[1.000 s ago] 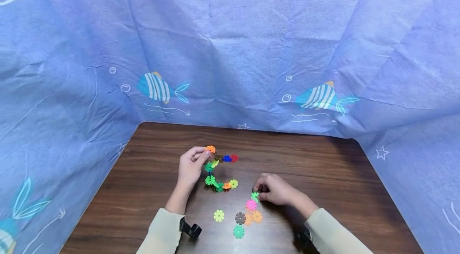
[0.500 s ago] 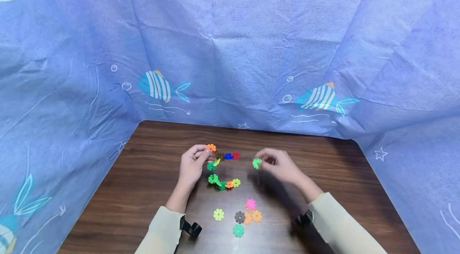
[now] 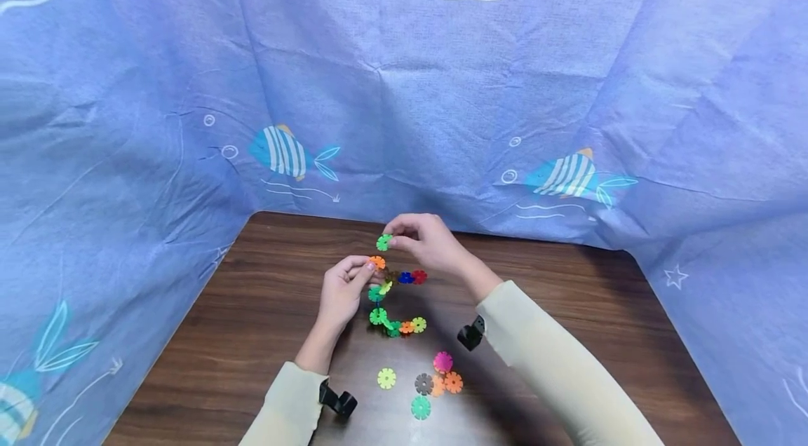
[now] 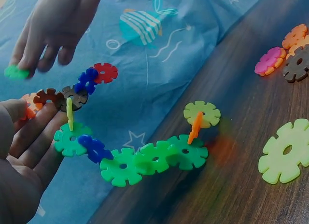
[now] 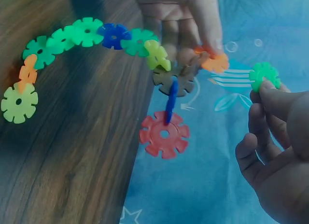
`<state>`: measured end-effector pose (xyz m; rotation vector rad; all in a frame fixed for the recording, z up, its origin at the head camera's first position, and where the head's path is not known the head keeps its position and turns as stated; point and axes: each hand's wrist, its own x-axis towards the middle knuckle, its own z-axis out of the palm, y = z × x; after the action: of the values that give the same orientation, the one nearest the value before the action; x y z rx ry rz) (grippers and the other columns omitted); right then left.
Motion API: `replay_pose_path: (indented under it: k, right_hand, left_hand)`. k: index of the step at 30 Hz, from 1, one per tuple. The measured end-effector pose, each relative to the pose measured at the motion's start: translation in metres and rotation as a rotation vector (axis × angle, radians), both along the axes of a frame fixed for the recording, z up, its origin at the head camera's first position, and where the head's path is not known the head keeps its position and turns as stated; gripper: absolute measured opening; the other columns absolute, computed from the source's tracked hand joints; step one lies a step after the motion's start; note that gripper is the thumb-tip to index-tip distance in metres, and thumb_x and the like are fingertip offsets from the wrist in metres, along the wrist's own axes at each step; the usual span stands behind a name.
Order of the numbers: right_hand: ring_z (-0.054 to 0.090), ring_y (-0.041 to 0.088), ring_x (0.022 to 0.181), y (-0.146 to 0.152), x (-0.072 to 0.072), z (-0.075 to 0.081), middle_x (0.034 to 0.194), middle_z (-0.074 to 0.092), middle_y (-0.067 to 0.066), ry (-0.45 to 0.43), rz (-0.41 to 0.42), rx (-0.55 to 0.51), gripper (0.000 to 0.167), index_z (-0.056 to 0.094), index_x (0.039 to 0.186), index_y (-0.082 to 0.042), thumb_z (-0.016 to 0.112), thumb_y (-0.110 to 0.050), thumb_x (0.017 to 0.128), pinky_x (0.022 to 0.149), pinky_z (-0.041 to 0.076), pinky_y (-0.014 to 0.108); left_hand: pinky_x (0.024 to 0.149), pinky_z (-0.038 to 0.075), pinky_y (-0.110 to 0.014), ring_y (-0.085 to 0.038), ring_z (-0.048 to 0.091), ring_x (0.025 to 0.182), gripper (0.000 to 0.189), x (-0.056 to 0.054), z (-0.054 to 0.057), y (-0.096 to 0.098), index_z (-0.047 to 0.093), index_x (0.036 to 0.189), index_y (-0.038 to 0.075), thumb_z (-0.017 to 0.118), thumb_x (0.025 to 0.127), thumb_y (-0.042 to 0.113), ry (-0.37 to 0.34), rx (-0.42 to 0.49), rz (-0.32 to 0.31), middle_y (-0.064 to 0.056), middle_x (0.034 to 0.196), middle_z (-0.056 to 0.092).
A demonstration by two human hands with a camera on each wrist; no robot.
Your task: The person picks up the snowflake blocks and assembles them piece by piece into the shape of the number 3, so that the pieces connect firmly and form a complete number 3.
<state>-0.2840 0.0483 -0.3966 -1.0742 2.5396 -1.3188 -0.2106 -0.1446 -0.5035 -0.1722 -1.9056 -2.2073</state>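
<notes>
My left hand (image 3: pixel 341 289) pinches an orange notched plastic disc (image 3: pixel 377 262) at one end of a chain of interlocked flower-shaped discs. From there the chain runs through brown pieces (image 5: pixel 174 81) to a blue disc (image 5: pixel 171 101) and a red disc (image 5: pixel 164 134). A second branch curves through yellow, green and blue discs (image 4: pixel 121 166) to a small orange disc and a yellow-green end disc (image 4: pixel 202 114). My right hand (image 3: pixel 429 242) pinches a single bright green disc (image 5: pixel 264 76) between thumb and finger, just beyond the orange one and apart from it.
Loose discs lie on the dark wooden table (image 3: pixel 252 362) near the front: yellow-green (image 3: pixel 386 379), brown (image 3: pixel 424 383), green (image 3: pixel 421 407), pink (image 3: pixel 443 362) and orange (image 3: pixel 453 382). A blue fish-print cloth (image 3: pixel 442 116) hangs around the table's back and sides.
My right hand has lifted the green disc from beside the pink one and carried it up and left to the orange disc. My left hand keeps its pinch with little movement.
</notes>
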Motion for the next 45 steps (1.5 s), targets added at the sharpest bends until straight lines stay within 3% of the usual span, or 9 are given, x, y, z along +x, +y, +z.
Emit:
replay_pose_path:
  k: [4,9,17,22,27,33,37,41,45]
  right_hand:
    - [0.070,0.008,0.086,-0.009,-0.006,-0.006,0.093,0.076,-0.006,-0.022,0.024,0.031,0.005,0.076,0.096,-0.023,0.072,-0.020,0.097,0.078,0.058,0.030]
    - [0.069,0.008,0.084,-0.012,-0.012,-0.015,0.095,0.077,-0.001,-0.043,0.041,0.038,0.007,0.077,0.096,-0.022,0.073,-0.017,0.097,0.077,0.058,0.029]
    - [0.068,0.014,0.084,-0.012,-0.015,-0.024,0.100,0.077,0.007,-0.070,0.093,-0.016,0.007,0.076,0.095,-0.022,0.071,-0.018,0.098,0.075,0.057,0.030]
    - [0.071,0.029,0.091,-0.011,-0.016,-0.027,0.096,0.076,0.002,-0.115,0.121,-0.045,0.009,0.076,0.097,-0.020,0.071,-0.013,0.098,0.078,0.058,0.032]
    - [0.070,0.024,0.088,-0.011,-0.015,-0.029,0.094,0.075,-0.007,-0.116,0.134,-0.012,0.011,0.077,0.099,-0.021,0.071,-0.012,0.098,0.076,0.056,0.029]
    - [0.069,0.022,0.084,-0.010,-0.014,-0.024,0.096,0.076,-0.008,-0.030,0.110,0.017,0.008,0.080,0.099,-0.022,0.072,-0.020,0.098,0.072,0.056,0.028]
    - [0.072,0.024,0.087,-0.011,-0.016,-0.023,0.097,0.076,-0.006,0.026,0.131,0.000,0.010,0.079,0.104,-0.017,0.072,-0.016,0.097,0.074,0.057,0.027]
    - [0.070,0.014,0.086,-0.012,-0.016,-0.024,0.098,0.075,-0.006,0.113,0.170,0.010,0.010,0.078,0.103,-0.016,0.071,-0.013,0.097,0.075,0.056,0.026]
    - [0.064,0.005,0.086,-0.012,-0.015,-0.025,0.096,0.074,-0.005,0.236,0.180,0.050,0.008,0.078,0.099,-0.019,0.071,-0.016,0.097,0.077,0.054,0.025]
  left_hand:
    - [0.079,0.061,-0.052,-0.019,0.076,0.076,0.022,-0.001,-0.001,0.001,0.067,0.110,-0.011,0.064,0.102,0.010,0.018,-0.007,0.002,-0.032,0.093,0.073]
    - [0.076,0.063,-0.042,-0.018,0.075,0.075,0.023,-0.001,-0.001,0.001,0.066,0.111,-0.014,0.064,0.102,0.006,0.039,0.012,-0.008,-0.035,0.094,0.071]
    - [0.073,0.064,-0.034,-0.018,0.075,0.076,0.026,-0.002,-0.002,-0.002,0.066,0.112,-0.016,0.062,0.103,0.007,0.053,0.005,-0.040,-0.036,0.093,0.070]
    - [0.073,0.063,-0.033,-0.016,0.074,0.075,0.025,-0.002,-0.003,-0.003,0.066,0.112,-0.016,0.061,0.103,0.007,0.055,-0.003,-0.047,-0.030,0.090,0.072]
    - [0.071,0.063,-0.030,-0.012,0.073,0.072,0.024,-0.001,-0.002,-0.002,0.065,0.111,-0.017,0.061,0.102,0.004,0.042,0.010,-0.042,-0.016,0.084,0.075]
    - [0.070,0.063,-0.028,-0.012,0.072,0.070,0.024,-0.001,-0.002,0.000,0.063,0.111,-0.021,0.061,0.101,0.001,0.008,0.055,-0.044,0.002,0.079,0.075]
    - [0.070,0.062,-0.027,-0.012,0.072,0.071,0.024,-0.002,-0.002,-0.001,0.062,0.111,-0.021,0.061,0.101,0.001,0.002,0.060,-0.052,0.004,0.079,0.074]
    - [0.070,0.063,-0.028,-0.012,0.072,0.071,0.023,-0.002,-0.002,-0.002,0.062,0.111,-0.022,0.060,0.102,0.000,0.004,0.063,-0.066,0.003,0.080,0.074]
    - [0.068,0.062,-0.028,-0.010,0.071,0.069,0.020,-0.001,0.001,-0.004,0.063,0.109,-0.021,0.061,0.100,-0.003,0.022,0.039,-0.037,0.004,0.079,0.074]
